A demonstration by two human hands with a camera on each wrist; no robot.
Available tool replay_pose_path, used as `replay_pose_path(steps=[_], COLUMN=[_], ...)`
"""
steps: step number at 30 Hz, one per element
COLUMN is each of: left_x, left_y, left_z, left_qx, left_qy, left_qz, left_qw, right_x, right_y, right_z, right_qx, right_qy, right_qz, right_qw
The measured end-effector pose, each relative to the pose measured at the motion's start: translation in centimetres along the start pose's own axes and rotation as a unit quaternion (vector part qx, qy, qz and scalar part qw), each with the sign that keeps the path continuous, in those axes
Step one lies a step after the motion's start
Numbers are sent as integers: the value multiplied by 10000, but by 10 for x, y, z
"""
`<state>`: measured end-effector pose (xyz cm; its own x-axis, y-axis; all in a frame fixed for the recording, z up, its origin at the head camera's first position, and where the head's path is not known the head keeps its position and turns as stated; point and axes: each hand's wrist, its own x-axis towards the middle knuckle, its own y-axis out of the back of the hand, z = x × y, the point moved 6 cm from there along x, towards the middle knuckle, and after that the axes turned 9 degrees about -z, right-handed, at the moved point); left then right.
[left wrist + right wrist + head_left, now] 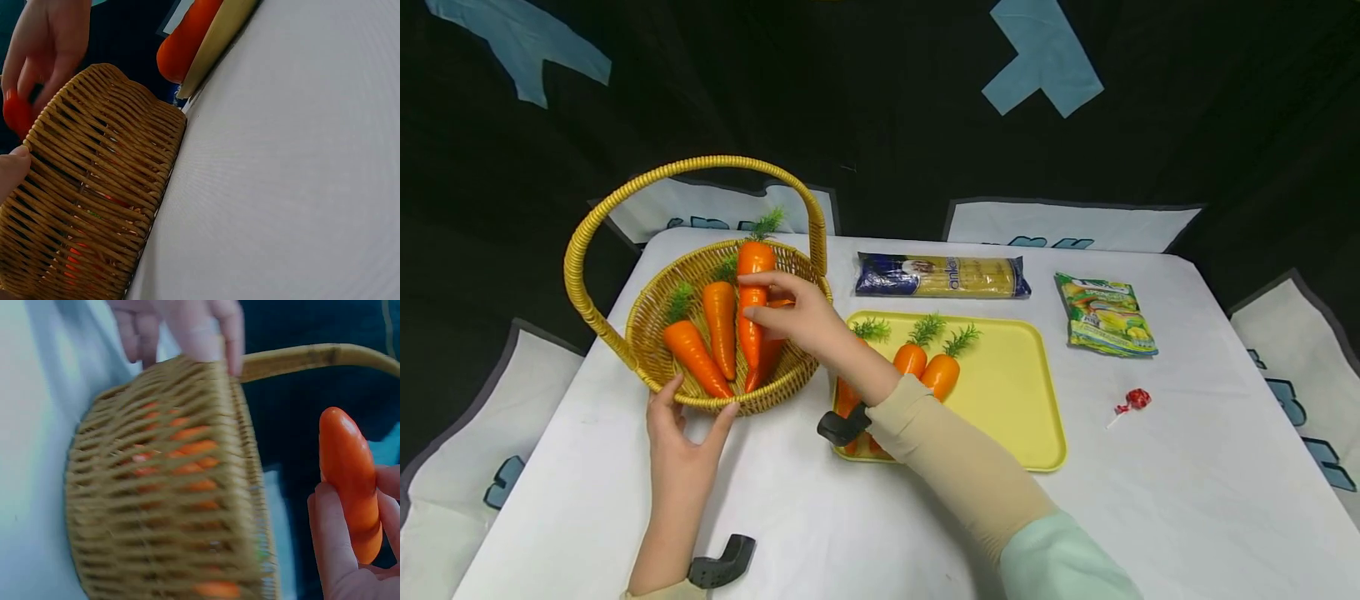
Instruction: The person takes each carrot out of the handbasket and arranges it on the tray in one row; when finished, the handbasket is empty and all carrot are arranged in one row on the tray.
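My right hand (801,312) pinches an orange carrot (754,260) with a green top between thumb and fingers, holding it upright over the wicker basket (786,390). The right wrist view also shows this carrot (350,475), above the rim. With thumb and fingers my left hand (681,454) grips the near rim of the basket. Inside lie a carrot (696,358) at the left and a second carrot (720,321) beside it. Another carrot (769,360) is partly hidden behind the held one. The basket's woven side (106,181) fills much of the left wrist view.
Right of the basket is a yellow tray (1011,421) with several carrots (942,375), partly covered by my right forearm. A pasta packet (943,277) lies behind it. Farther right are a green packet (1108,317) and a red lollipop (1138,399). The basket's tall handle (700,163) arches overhead.
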<state>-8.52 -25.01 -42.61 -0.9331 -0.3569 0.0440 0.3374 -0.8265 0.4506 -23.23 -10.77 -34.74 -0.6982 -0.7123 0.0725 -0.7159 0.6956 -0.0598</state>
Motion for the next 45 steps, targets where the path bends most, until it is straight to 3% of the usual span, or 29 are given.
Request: replay_pose_path(steps=[5,12,18,25,31,38,45], left_x=[0,1,2,1,0,-1,0], left_y=[1,-1,-2,-1,-1,0,0], left_z=[1,1,3,3,2,3,1], left_qx=[31,33,-73,-77,-96,-41,-59], left_qy=[-75,-34,-133,-233,-192,-201,-169], left_qz=[32,44,-6,27,2,2,15], left_qw=[10000,10000,9999,9997,9998,9998,9998], right_x=[-29,-84,-133,-184,-220,-250,-254], right_y=[16,37,65,99,116,124,123], right_z=[-12,-11,-12,-8,12,32,45], right_qx=[-197,-325,-62,-514,-682,-1298,-1776], right_qy=[108,32,-88,-479,-725,-1362,-1969], right_qz=[-94,-52,382,1141,1425,1717,1752], right_qw=[9997,9995,9992,9910,9848,9670,9481])
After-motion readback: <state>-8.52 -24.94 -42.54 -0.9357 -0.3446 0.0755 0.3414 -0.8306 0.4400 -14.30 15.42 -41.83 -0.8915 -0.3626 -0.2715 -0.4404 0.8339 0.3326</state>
